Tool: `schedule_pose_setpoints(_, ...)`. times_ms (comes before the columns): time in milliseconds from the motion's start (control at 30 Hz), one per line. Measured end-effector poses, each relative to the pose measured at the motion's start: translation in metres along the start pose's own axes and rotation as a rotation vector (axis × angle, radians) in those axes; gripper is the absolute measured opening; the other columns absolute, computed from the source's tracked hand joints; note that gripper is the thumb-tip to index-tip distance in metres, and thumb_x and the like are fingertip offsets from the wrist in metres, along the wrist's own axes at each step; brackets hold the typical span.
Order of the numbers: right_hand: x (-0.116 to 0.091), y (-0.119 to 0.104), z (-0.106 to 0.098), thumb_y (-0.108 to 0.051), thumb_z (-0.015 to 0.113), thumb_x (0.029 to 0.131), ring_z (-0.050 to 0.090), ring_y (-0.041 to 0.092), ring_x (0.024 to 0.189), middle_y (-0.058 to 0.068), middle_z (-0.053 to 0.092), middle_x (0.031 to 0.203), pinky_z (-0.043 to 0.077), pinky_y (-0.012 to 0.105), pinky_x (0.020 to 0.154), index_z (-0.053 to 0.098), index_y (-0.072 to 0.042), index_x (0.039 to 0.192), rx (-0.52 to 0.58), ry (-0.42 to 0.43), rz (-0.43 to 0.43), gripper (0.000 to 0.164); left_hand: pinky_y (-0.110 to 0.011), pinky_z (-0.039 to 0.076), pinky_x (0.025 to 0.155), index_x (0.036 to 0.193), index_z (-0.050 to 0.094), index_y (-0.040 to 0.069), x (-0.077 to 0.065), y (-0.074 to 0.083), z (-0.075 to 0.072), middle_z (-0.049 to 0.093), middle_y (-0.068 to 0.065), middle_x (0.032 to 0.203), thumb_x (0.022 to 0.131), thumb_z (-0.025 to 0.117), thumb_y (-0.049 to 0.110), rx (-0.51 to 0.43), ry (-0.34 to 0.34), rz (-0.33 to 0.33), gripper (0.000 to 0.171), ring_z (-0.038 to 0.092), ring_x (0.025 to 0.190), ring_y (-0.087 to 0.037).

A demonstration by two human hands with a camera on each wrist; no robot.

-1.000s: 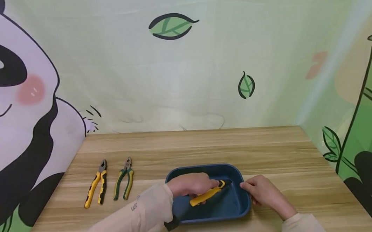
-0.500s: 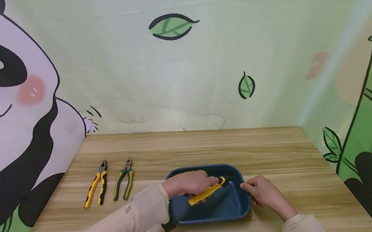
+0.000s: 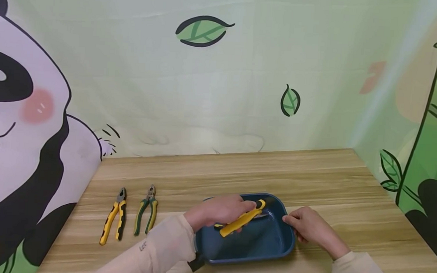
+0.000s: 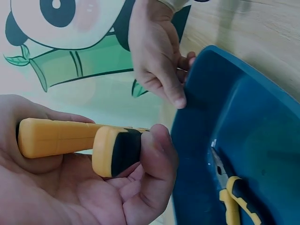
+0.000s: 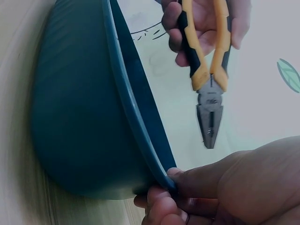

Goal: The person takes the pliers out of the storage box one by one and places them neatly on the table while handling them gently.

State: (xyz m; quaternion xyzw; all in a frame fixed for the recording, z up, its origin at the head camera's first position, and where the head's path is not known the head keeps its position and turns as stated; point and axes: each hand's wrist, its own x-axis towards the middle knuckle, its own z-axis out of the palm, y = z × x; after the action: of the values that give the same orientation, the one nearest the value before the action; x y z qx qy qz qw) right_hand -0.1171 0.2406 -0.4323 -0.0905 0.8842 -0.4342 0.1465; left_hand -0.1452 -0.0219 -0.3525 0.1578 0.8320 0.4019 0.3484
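Observation:
My left hand (image 3: 223, 209) grips combination pliers with yellow and black handles (image 3: 240, 223) above the blue bin (image 3: 251, 250). In the right wrist view the metal jaws of these pliers (image 5: 209, 101) point away from that hand, with the handles spread a little. Long-nose pliers (image 4: 228, 183), also yellow and black, lie on the bin's floor in the left wrist view. At the bin's right end my right hand (image 3: 308, 225) pinches the rim between thumb and fingers.
Left of the bin, yellow and black pliers (image 3: 114, 215) and green and yellow pliers (image 3: 146, 210) lie on the wooden table (image 3: 216, 169). Behind the table hangs a printed cloth (image 3: 244, 72) with leaves and a panda.
My left hand has risen and shifted slightly left with the combination pliers, uncovering part of the bin's floor. My right hand has stayed at the rim.

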Motion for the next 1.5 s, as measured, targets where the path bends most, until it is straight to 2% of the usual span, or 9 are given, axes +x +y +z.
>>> schedule_pose_setpoints(100, 0.0, 0.0, 0.0, -0.013, 0.057, 0.106, 0.046, 0.009, 0.045, -0.005, 0.047, 0.052, 0.042, 0.026, 0.046, 0.058, -0.007, 0.066, 0.001, -0.002, -0.004, 0.04, -0.029, 0.05, 0.056, 0.095, 0.068, 0.002, -0.003, 0.003, -0.002, 0.067, -0.012, 0.076, 0.11, 0.047, 0.039, -0.01, 0.001, 0.008, 0.045, 0.062, 0.062, -0.022)
schedule_pose_setpoints(333, -0.001, 0.0, 0.001, -0.013, 0.058, 0.105, 0.046, 0.009, 0.044, -0.005, 0.047, 0.052, 0.042, 0.026, 0.045, 0.058, -0.006, 0.066, -0.001, 0.0, -0.022, 0.04, -0.03, 0.052, 0.063, 0.119, 0.063, -0.003, -0.009, 0.01, -0.009, 0.065, -0.012, 0.089, 0.111, 0.045, 0.039, -0.048, 0.006, 0.009, 0.046, 0.064, 0.07, -0.02)
schedule_pose_setpoints(567, 0.0, 0.001, 0.0, -0.013, 0.057, 0.106, 0.046, 0.009, 0.044, -0.005, 0.047, 0.052, 0.041, 0.026, 0.045, 0.058, -0.005, 0.067, 0.007, -0.007, -0.023, 0.04, -0.028, 0.052, 0.067, 0.114, 0.061, -0.003, -0.016, 0.017, -0.02, 0.064, -0.011, 0.087, 0.111, 0.044, 0.039, -0.036, 0.014, 0.043, 0.045, 0.063, 0.071, -0.018)
schedule_pose_setpoints(767, 0.001, 0.0, -0.001, -0.013, 0.057, 0.106, 0.045, 0.01, 0.044, -0.005, 0.046, 0.051, 0.041, 0.026, 0.046, 0.059, -0.005, 0.067, 0.004, -0.003, -0.003, 0.04, -0.031, 0.056, 0.075, 0.116, 0.059, -0.002, -0.023, 0.025, -0.03, 0.066, -0.012, 0.095, 0.111, 0.045, 0.04, -0.034, 0.041, 0.049, 0.045, 0.068, 0.079, -0.02)
schedule_pose_setpoints(1133, 0.0, 0.0, -0.001, -0.013, 0.058, 0.106, 0.045, 0.01, 0.044, -0.004, 0.046, 0.051, 0.041, 0.027, 0.046, 0.058, -0.006, 0.066, -0.004, -0.007, -0.018, 0.04, -0.031, 0.053, 0.071, 0.1, 0.068, -0.001, -0.033, 0.035, -0.043, 0.066, -0.011, 0.089, 0.112, 0.044, 0.038, -0.041, 0.071, 0.066, 0.047, 0.064, 0.075, -0.02)
schedule_pose_setpoints(1500, 0.001, 0.0, -0.002, -0.012, 0.057, 0.105, 0.045, 0.009, 0.044, -0.004, 0.047, 0.052, 0.042, 0.026, 0.046, 0.058, -0.006, 0.066, 0.001, -0.021, -0.01, 0.039, -0.032, 0.051, 0.075, 0.1, 0.068, 0.003, -0.045, 0.047, -0.056, 0.066, -0.011, 0.086, 0.112, 0.042, 0.042, 0.01, 0.116, 0.072, 0.049, 0.063, 0.077, -0.022)
